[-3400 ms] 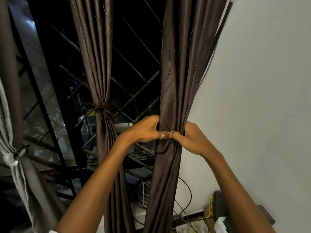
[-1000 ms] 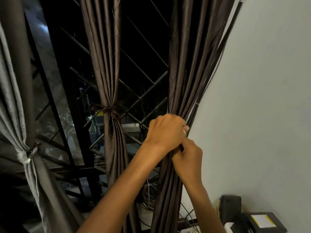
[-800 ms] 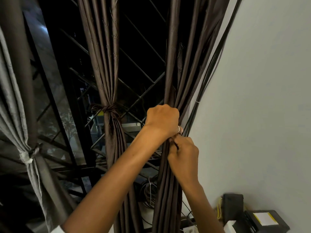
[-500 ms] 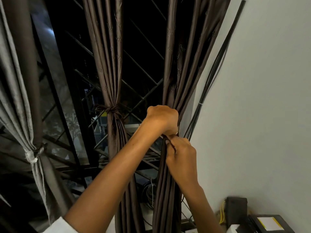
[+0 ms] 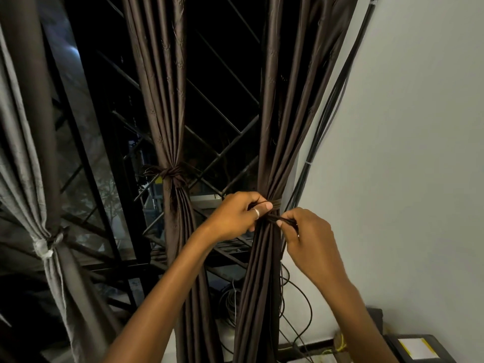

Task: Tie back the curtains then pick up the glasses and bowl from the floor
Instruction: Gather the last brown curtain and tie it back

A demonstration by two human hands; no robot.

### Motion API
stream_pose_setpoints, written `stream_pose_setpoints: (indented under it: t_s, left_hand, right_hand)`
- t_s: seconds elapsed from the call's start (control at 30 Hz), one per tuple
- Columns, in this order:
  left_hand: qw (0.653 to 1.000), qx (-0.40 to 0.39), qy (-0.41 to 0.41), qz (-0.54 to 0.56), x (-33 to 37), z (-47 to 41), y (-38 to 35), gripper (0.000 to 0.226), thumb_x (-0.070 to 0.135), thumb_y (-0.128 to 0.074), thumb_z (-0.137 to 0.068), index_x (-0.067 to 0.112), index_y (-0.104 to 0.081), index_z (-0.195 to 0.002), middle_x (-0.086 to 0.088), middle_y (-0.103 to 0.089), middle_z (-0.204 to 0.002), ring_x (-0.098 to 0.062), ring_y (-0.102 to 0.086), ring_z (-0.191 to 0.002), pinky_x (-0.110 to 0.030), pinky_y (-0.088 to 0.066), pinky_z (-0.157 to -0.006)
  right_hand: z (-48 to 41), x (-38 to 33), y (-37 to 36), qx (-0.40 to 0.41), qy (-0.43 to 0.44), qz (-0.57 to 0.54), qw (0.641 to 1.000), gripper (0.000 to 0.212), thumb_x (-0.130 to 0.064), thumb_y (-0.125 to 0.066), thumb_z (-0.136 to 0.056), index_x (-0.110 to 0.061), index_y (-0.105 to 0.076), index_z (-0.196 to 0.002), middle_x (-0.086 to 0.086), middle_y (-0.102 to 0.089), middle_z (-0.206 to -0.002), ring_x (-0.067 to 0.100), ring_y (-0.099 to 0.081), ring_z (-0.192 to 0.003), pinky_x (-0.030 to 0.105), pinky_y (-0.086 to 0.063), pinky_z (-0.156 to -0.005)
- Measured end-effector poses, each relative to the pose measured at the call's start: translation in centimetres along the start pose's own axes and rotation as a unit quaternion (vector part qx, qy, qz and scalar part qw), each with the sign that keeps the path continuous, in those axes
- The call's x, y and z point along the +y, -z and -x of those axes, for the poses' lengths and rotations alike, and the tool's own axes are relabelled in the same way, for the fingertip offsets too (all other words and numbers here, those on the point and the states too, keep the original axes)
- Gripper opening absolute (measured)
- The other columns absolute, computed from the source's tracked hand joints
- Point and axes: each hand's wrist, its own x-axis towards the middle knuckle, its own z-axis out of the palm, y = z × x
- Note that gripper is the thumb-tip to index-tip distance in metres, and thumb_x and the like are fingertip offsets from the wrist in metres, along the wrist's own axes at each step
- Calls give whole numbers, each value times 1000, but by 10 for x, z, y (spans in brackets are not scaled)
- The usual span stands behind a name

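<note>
Knotting tie cord (image 5: pixel 275 202) round curtain (image 5: pixel 272 127).
Pinching its ends in left hand (image 5: pixel 235 213) and right hand (image 5: pixel 309 234); pull evenly, cinch snug.

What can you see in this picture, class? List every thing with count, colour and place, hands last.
knotted curtain: one, dark brown, centre
right curtain: one, dark brown, beside the wall
grey curtain: one, grey, far left
tie: one, dark brown, round the right curtain
grille: one, black, behind the curtains
cables: several, black, along the wall
box: one, black, bottom right
ring: one, silver, left hand
left hand: one, pinching the tie
right hand: one, pinching the tie's end
</note>
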Motion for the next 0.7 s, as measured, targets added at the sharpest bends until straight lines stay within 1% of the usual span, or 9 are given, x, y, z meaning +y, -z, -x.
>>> stream_pose_setpoints:
  t_s: [0.07, 0.13, 0.2, 0.27, 0.37, 0.47, 0.57, 0.63, 0.7]
  left_hand:
    - [999, 31, -25, 32, -11, 5, -8, 16, 34, -52, -103, 27, -66, -98, 0, -63, -70, -8, -57, -56, -29, -46, -55]
    - [997, 51, -46, 44, -16, 9, -15, 16, 35, -49, -104, 30, -64, -103, 5, -64, -76, -9, -59, -64, -33, -48, -60]
    - [995, 62, -54, 62, -19, 12, -21, 17, 35, -46, -105, 32, -63, -105, -2, -65, -84, -12, -60, -72, -36, -50, -67]
    - [992, 75, -48, 91, -19, 15, -23, 18, 33, -45, -106, 29, -62, -101, -9, -59, -78, -11, -52, -65, -34, -45, -63]
    - [986, 73, -25, 147, -20, 20, -22, 20, 35, -45, -106, 24, -61, -101, -3, -53, -66, -14, -52, -59, -34, -46, -57]
    - [984, 53, -9, 170, -21, 22, -19, 21, 36, -45, -105, 24, -63, -102, -1, -57, -70, -15, -58, -65, -35, -54, -61]
    - [983, 35, -11, 181, -19, 21, -14, 20, 31, -45, -106, 21, -62, -100, -1, -61, -81, -14, -59, -67, -34, -56, -62]
    - [982, 27, -10, 189, -18, 19, -12, 19, 29, -46, -106, 20, -63, -103, 1, -64, -90, -14, -60, -69, -32, -57, -62]
    - [981, 22, -5, 195, -17, 17, -11, 19, 27, -47, -106, 20, -63, -104, 6, -65, -91, -15, -61, -70, -31, -56, -63]
  right_hand:
    - [-9, -4, 13, -35, 68, 63, 995, 3, -16, -62, -99, -18, -64, -99, -4, -56, -91, 12, -51, -72, 15, -37, -61]
    - [-19, -8, 22, -64, 155, 124, 978, 12, -8, -63, -96, -16, -62, -106, 0, -58, -99, 17, -57, -75, 24, -48, -62]
    - [-32, -9, 28, -86, 205, 143, 964, 14, -9, -62, -97, -17, -61, -108, 2, -61, -103, 20, -60, -82, 33, -54, -65]
    - [-42, -8, 29, -99, 200, 119, 967, 11, -20, -55, -101, -20, -60, -111, -2, -63, -106, 17, -62, -85, 33, -55, -69]
    - [-47, 0, 23, -92, 160, 63, 981, 12, -29, -52, -103, -25, -59, -112, -11, -63, -100, 11, -60, -82, 26, -48, -69]
    - [-41, 7, 16, -48, 183, 33, 981, 15, -30, -52, -102, -25, -62, -113, -12, -66, -104, 10, -64, -82, 28, -54, -68]
    - [-38, 9, 13, -41, 208, 32, 977, 24, -33, -47, -101, -24, -62, -117, -12, -66, -115, 11, -68, -88, 29, -57, -70]
    - [-40, 10, 13, -55, 192, 16, 980, 27, -35, -44, -101, -25, -61, -119, -11, -69, -110, 9, -69, -83, 33, -59, -70]
    - [-45, 11, 13, -87, 161, -9, 983, 20, -35, -43, -103, -29, -57, -116, -12, -71, -93, 6, -68, -74, 37, -58, -69]
